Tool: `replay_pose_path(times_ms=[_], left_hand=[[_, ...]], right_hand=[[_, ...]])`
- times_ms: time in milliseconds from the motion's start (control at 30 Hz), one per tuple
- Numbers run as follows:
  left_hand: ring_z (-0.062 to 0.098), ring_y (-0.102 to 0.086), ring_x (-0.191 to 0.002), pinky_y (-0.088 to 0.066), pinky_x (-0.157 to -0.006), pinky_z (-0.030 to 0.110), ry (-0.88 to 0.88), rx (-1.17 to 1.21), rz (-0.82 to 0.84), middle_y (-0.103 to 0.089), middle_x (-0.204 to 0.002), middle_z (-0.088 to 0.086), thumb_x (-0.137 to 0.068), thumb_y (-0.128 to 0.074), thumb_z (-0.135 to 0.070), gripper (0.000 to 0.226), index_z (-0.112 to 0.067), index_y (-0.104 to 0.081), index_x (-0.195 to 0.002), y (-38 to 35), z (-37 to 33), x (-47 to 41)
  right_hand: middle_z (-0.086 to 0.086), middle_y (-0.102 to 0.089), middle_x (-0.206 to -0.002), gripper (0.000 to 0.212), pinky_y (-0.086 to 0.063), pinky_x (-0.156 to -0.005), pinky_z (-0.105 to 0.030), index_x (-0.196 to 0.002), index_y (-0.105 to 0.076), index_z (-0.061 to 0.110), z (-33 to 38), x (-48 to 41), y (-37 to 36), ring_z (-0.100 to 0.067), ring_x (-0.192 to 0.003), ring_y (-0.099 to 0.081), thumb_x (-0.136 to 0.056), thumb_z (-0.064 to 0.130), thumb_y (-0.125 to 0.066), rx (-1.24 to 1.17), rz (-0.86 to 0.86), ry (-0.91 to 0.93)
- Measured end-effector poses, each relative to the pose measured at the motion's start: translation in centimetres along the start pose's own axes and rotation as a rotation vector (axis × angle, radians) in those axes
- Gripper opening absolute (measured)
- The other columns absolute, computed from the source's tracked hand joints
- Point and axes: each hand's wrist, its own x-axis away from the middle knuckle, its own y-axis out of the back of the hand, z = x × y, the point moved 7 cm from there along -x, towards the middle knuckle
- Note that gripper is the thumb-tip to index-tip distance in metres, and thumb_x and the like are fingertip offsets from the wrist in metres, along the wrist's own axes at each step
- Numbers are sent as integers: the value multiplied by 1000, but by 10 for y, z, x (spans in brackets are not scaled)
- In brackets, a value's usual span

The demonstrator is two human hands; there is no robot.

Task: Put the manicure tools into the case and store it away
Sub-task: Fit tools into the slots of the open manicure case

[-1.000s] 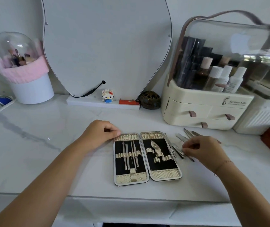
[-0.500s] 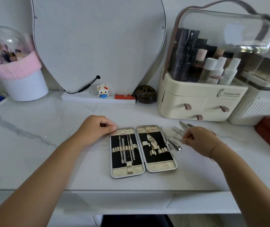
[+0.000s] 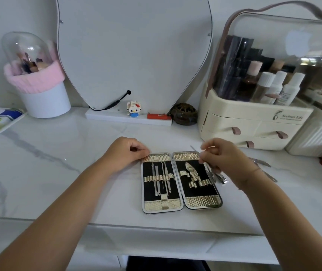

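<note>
"Two hands are over the white marble table (image 3: 38,173). What does the left hand (image 3: 126,151) do?"

"Its fingers are curled in, and the tips touch the top left corner of the open gold-and-black manicure case (image 3: 201,202). They hold nothing."

"And the right hand (image 3: 222,157)?"

"It pinches a thin silver metal pick (image 3: 193,148) between thumb and finger, just above the top of the case's right half. The pick's tip pokes out to the left of the hand."

"Where does the case lie?"

"Flat on the table, near the front edge, between the two arms. Some thin silver tools (image 3: 157,185) sit under a gold strap (image 3: 148,178) in its left half. A gold leaf-shaped piece (image 3: 192,170) sits in the right half."

"Anything beside it?"

"A small silver nail clipper (image 3: 222,178) lies just beside the right edge. More silver tools (image 3: 261,163) lie on the table to the right of the right wrist. A cream plastic makeup box with a clear lid (image 3: 254,122) stands at the back right."
</note>
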Motion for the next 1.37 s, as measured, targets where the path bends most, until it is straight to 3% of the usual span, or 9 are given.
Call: replay_pose_path(times_ms=[100, 200, 400, 567, 934, 1068, 1168, 1268, 1368], left_hand=[[-6, -62, -70, -42, -69, 16, 0, -8, -3, -71, -75, -15, -78, -74, -22, 7, -28, -73, -75, 0, 0, 1], [-4, -62, -71, -43, -70, 17, -21, -41, -3, -72, -76, -14, -78, -74, -24, 5, -29, -74, -75, 2, 0, 0], [5, -65, -76, -50, -75, 24, -5, -46, -5, -72, -76, -10, -77, -74, -26, 3, -28, -73, -77, 4, 3, -2], [2, -55, -63, -39, -60, 18, -13, -123, -26, -68, -71, -10, -76, -75, -31, 5, -26, -74, -75, 7, 4, -3], [-7, -52, -56, -34, -55, 10, 2, -115, -29, -63, -65, -14, -75, -76, -32, 7, -26, -73, -72, 8, 5, -2], [-6, -51, -56, -34, -53, 9, 11, -121, -32, -61, -63, -14, -76, -75, -31, 11, -20, -75, -77, 8, 5, -2], [-1, -53, -61, -37, -59, 15, 22, -114, -27, -66, -71, -11, -75, -75, -31, 11, -20, -75, -76, 8, 8, -2], [-3, -52, -58, -36, -57, 14, 15, -115, -30, -66, -69, -12, -75, -75, -31, 8, -23, -74, -73, 8, 8, -3], [-1, -52, -60, -36, -59, 16, 6, -109, -31, -66, -69, -11, -75, -75, -30, 8, -22, -74, -74, 8, 6, -3]], right_hand=[[-14, -65, -70, 34, -46, -46, -19, -114, -52, 16, 15, -10, -46, -10, -49, -52, -86, -1, -59, -81, 145, 14], [-16, -63, -70, 35, -51, -49, -20, -118, -54, 10, 19, -24, -84, -11, -51, -58, -86, -2, -58, -145, 228, -26], [-12, -64, -63, 25, -54, -48, -22, -109, -59, 5, 18, -42, -104, -13, -50, -63, -85, 1, -62, -116, 191, -93], [-12, -66, -65, 18, -53, -46, -21, -102, -61, 3, 16, -45, -106, -12, -49, -62, -84, 3, -63, -47, 186, -85], [-5, -64, -65, 7, -45, -43, -18, -89, -67, 9, 13, -50, -108, -12, -47, -50, -85, 11, -62, 154, 184, -28], [-1, -59, -62, 19, -43, -46, -18, -80, -70, 11, 17, -50, -111, -5, -43, -47, -87, 25, -60, 370, 207, 51], [5, -54, -52, 30, -42, -50, -17, -61, -62, 20, 24, -47, -111, -1, -36, -44, -88, 31, -58, 486, 243, 120], [4, -52, -52, 32, -44, -57, -23, -73, -68, 8, 26, -43, -109, -5, -40, -44, -90, 32, -56, 536, 285, 166], [-7, -59, -62, 28, -45, -60, -26, -78, -70, 11, 29, -38, -108, -6, -46, -46, -90, 32, -56, 562, 308, 225]])
